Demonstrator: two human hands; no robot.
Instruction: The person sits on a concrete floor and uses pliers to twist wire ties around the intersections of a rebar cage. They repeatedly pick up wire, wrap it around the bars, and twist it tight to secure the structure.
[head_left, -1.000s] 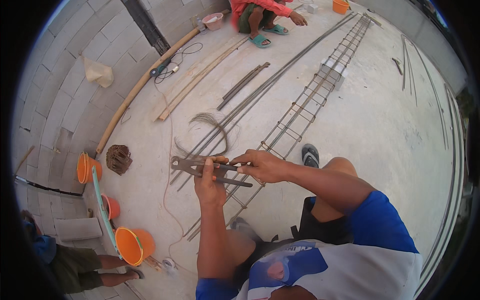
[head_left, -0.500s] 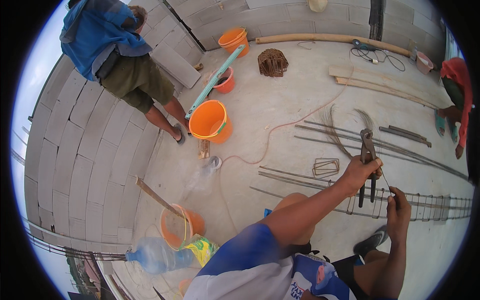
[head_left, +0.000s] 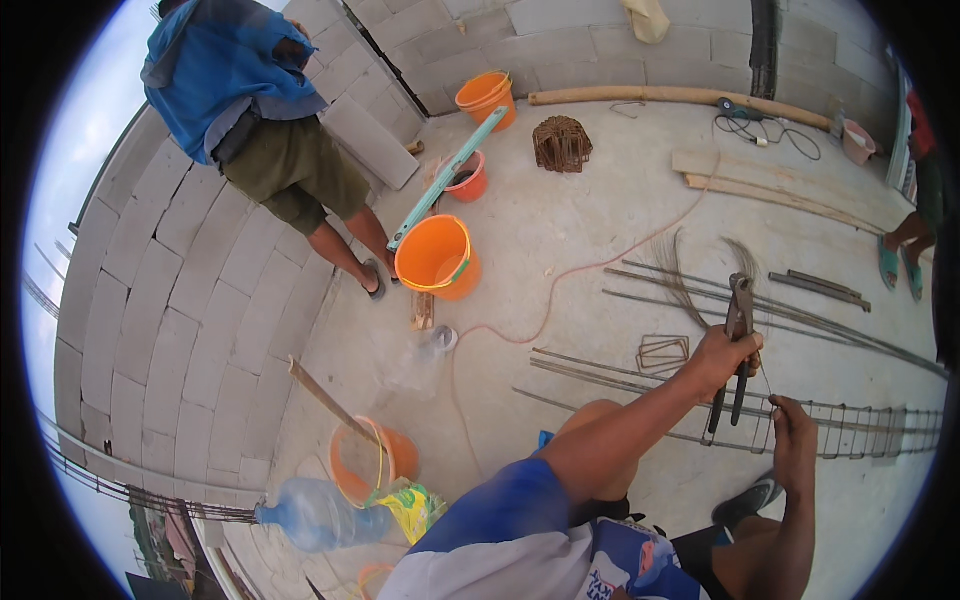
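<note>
**Pincers in one hand, thin wire at the other**

In the head view, the left hand [head_left: 725, 358] is closed around the pincers [head_left: 738, 315]; their head shows above the fist and their dark handles below it. How far the jaws are parted is too small to tell. The right hand [head_left: 793, 425] is just beside it, fingertips pinched together, apparently on a thin wire [head_left: 766, 378] that runs up toward the left hand. Both are near the steel cage [head_left: 872, 432], with a wire bundle [head_left: 677, 280] beyond on the floor [head_left: 570, 215].

Good handling here, I judge, means keeping the wire straight and lightly taut, pinching it well clear of the biting edges, gripping the handles low for leverage, and keeping loose wire ends pointed away from the face.
</note>
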